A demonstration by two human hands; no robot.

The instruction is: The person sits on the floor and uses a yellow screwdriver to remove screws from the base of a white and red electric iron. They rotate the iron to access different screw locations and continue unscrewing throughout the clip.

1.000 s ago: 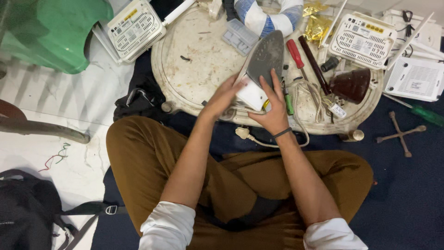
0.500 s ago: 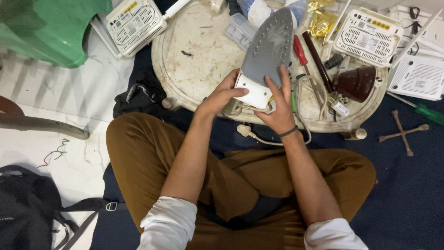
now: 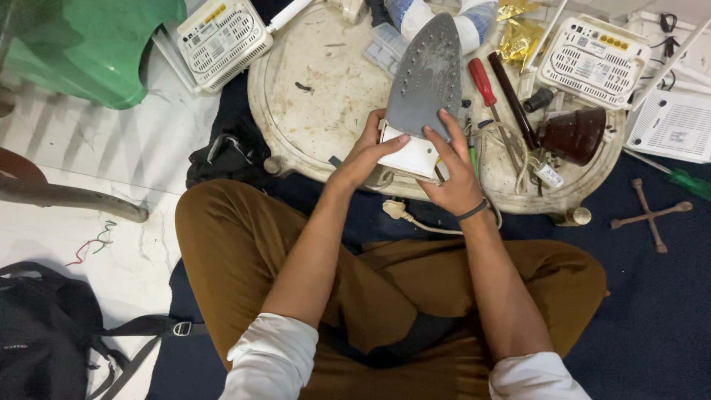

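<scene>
Both my hands hold a clothes iron (image 3: 426, 78) upside down over a round white tray table (image 3: 326, 111). Its grey soleplate faces up, with the tip pointing away from me. My left hand (image 3: 366, 155) grips the white rear end from the left, thumb on the plate's edge. My right hand (image 3: 452, 174) holds the same end from the right, fingers spread onto the soleplate. A white power cord and plug (image 3: 396, 211) trail down off the table's near edge toward my lap.
On the tray lie a red-handled screwdriver (image 3: 481, 80), a dark rod (image 3: 511, 96), a brown cone-shaped part (image 3: 574, 135) and tangled wire. White vented boxes (image 3: 222, 33) (image 3: 592, 59) flank it. A green stool (image 3: 96, 48) stands far left, a cross wrench (image 3: 652, 215) right, a black bag (image 3: 44, 333) near left.
The iron has been tipped up and turned, so its soleplate faces the camera more fully. Both hands kept their grip and shifted slightly along its rear end.
</scene>
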